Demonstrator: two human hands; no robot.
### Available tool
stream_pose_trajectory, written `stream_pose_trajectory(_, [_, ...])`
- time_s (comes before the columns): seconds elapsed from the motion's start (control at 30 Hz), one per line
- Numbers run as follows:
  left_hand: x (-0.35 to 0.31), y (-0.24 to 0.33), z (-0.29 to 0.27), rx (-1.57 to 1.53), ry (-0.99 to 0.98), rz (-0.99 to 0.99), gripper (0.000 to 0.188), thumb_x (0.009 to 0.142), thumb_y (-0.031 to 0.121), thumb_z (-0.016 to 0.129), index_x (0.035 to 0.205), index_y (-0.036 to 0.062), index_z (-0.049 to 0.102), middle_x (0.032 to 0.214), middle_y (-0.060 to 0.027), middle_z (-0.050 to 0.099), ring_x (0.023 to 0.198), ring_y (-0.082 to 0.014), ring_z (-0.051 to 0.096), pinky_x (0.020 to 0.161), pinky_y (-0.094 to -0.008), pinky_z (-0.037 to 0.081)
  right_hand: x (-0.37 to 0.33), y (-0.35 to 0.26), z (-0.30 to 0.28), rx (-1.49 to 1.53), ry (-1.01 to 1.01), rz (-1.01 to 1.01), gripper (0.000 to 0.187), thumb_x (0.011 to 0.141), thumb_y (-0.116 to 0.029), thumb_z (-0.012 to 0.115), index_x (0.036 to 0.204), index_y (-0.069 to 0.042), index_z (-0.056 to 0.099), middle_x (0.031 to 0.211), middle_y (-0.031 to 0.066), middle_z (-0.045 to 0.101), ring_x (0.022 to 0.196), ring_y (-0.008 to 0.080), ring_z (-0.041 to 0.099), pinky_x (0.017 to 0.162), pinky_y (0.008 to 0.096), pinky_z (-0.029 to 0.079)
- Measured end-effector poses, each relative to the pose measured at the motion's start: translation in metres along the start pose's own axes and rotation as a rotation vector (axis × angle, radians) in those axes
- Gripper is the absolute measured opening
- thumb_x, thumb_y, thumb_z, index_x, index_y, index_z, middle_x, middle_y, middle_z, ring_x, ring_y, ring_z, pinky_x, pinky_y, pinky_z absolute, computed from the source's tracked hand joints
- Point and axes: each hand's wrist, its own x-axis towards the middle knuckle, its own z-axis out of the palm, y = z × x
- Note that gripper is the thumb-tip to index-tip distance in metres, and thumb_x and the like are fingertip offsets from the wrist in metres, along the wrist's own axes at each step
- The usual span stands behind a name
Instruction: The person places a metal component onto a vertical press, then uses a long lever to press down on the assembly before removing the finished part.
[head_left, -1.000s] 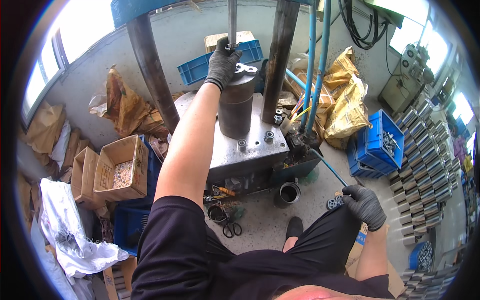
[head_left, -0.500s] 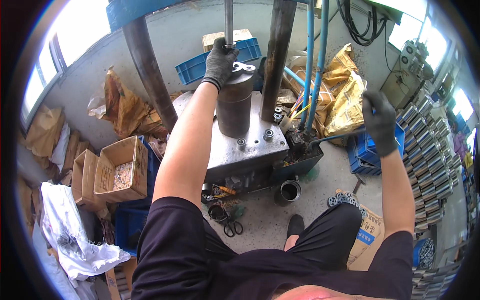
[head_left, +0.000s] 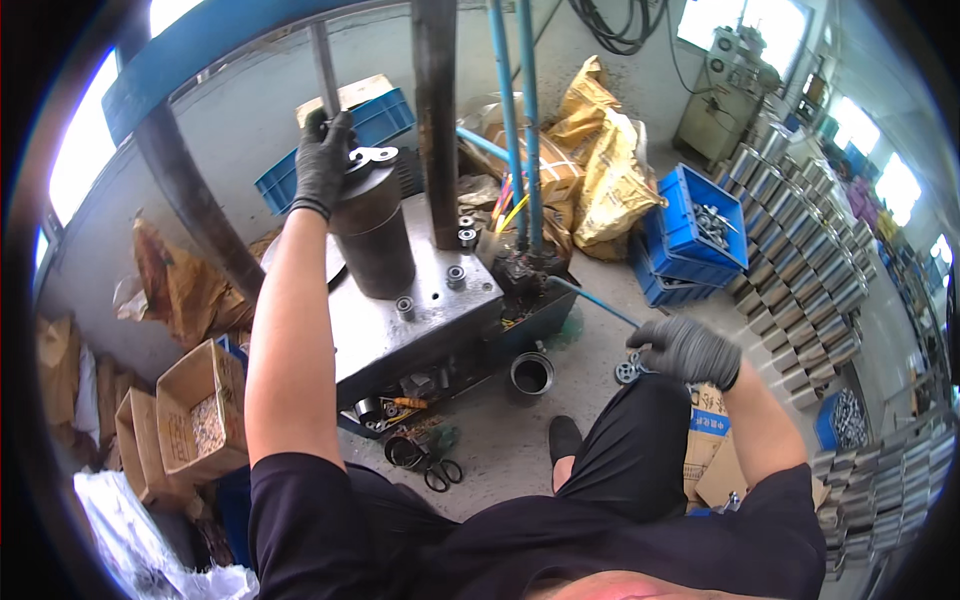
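My left hand (head_left: 325,165), in a dark grey glove, is closed around the lower end of an upright metal rod (head_left: 324,65). It is just above a thick dark metal cylinder (head_left: 374,240); the fingertips are partly hidden. A light metal link piece with round holes (head_left: 372,156) lies on the cylinder's top. The cylinder stands on the steel table of a press (head_left: 450,310). Near my knee, my gloved right hand (head_left: 690,350) has its fingers curled at the end of a thin blue lever (head_left: 598,302), which runs out from the base of the press.
Small bearings (head_left: 456,276) sit on the press table. On the floor are a metal cup (head_left: 531,374), scissors (head_left: 442,475) and blue crates (head_left: 700,225). Stacked metal cylinders (head_left: 790,270) line the right side. Cardboard boxes (head_left: 203,410) stand at the left.
My right hand has come down toward my knee, and the lever now slopes downward. My left hand stays by the rod's end. The view has turned right, showing more of the crates.
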Motion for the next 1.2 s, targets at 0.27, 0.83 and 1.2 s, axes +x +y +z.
stream_pose_trajectory(0.27, [-0.005, 0.003, -0.002, -0.089, -0.011, -0.066, 0.028, 0.103, 0.03, 0.069, 0.124, 0.0136, 0.061, 0.092, -0.0028, 0.067, 0.08, -0.0116, 0.064, 0.064, -0.0275, 0.052, -0.008, -0.002, 0.005, -0.043, -0.198, 0.17, 0.037, 0.094, -0.033, 0.063, 0.121, -0.009, 0.074, 0.107, 0.0198, 0.076, 0.099, 0.0388, 0.073, 0.089, 0.0465, 0.057])
stream_pose_trajectory(0.83, [0.01, -0.018, -0.013, -0.08, -0.042, -0.073, 0.038, 0.103, 0.038, 0.071, 0.128, 0.0113, 0.061, 0.091, -0.0023, 0.067, 0.078, -0.0088, 0.059, 0.071, -0.0269, 0.052, -0.005, 0.0, -0.007, -0.05, -0.126, 0.178, 0.043, 0.093, -0.033, 0.057, 0.127, -0.013, 0.074, 0.107, 0.018, 0.077, 0.102, 0.0385, 0.072, 0.093, 0.049, 0.055])
stream_pose_trajectory(1.2, [0.018, -0.022, -0.022, -0.062, -0.058, -0.069, 0.029, 0.104, 0.031, 0.07, 0.124, 0.0114, 0.064, 0.093, -0.0028, 0.07, 0.082, -0.0111, 0.063, 0.072, -0.0278, 0.054, -0.008, 0.004, 0.007, -0.092, -0.218, 0.084, 0.039, 0.094, -0.03, 0.062, 0.125, -0.01, 0.073, 0.108, 0.0193, 0.077, 0.101, 0.0391, 0.073, 0.09, 0.0495, 0.057])
